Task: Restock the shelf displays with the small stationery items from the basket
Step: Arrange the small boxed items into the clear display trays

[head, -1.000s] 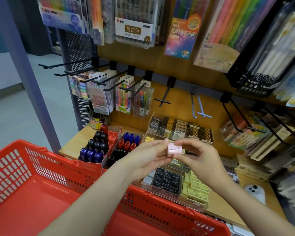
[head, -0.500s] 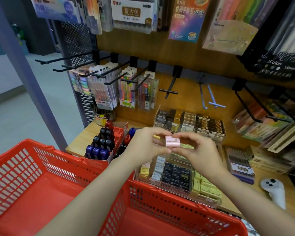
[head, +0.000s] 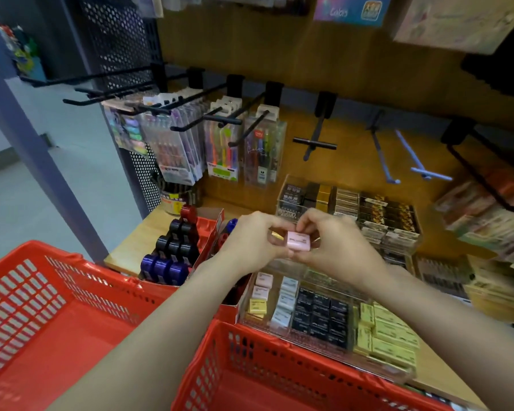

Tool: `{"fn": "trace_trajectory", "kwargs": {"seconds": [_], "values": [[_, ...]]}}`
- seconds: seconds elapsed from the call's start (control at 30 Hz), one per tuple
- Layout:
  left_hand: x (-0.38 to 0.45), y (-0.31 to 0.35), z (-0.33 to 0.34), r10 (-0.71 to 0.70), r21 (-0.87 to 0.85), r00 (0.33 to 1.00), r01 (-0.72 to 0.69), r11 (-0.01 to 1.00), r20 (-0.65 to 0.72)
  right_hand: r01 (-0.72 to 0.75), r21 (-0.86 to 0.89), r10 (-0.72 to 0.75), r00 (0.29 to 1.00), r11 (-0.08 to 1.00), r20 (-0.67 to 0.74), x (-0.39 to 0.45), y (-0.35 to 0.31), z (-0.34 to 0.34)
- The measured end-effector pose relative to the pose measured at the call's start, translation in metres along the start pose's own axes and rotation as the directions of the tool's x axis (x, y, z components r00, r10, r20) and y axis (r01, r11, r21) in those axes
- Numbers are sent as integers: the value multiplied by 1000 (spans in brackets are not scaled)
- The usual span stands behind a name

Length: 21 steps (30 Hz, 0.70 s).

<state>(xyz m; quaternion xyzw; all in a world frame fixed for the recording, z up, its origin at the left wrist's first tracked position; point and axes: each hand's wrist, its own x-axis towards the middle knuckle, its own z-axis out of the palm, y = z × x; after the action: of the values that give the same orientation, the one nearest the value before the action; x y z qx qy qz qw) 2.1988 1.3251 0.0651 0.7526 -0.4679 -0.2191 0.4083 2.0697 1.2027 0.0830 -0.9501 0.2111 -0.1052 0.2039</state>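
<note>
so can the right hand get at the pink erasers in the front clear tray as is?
Probably not yet: the right hand and left hand both pinch a pink eraser. The tray below lies open.

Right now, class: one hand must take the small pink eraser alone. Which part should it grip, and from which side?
Probably the two short ends of the pink eraser, from above. It lies flat and blocky between the left hand and right hand, whose fingertips pinch it above the clear tray, leaving its printed top face open.
</note>
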Motion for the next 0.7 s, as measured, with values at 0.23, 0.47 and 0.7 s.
{"fn": "trace_trajectory", "kwargs": {"seconds": [0.23,0.47,0.7], "values": [[-2,-37,9,1,410,995,-43,911,102,-229,-208,244,968,951,53,40,11,8],[3,-52,25,-5,505,979,-101,857,205,-296,-496,380,922,816,76,63,7,43],[7,-55,27,9,529,981,-112,841,193,-258,-641,386,920,723,65,66,16,55]]}}
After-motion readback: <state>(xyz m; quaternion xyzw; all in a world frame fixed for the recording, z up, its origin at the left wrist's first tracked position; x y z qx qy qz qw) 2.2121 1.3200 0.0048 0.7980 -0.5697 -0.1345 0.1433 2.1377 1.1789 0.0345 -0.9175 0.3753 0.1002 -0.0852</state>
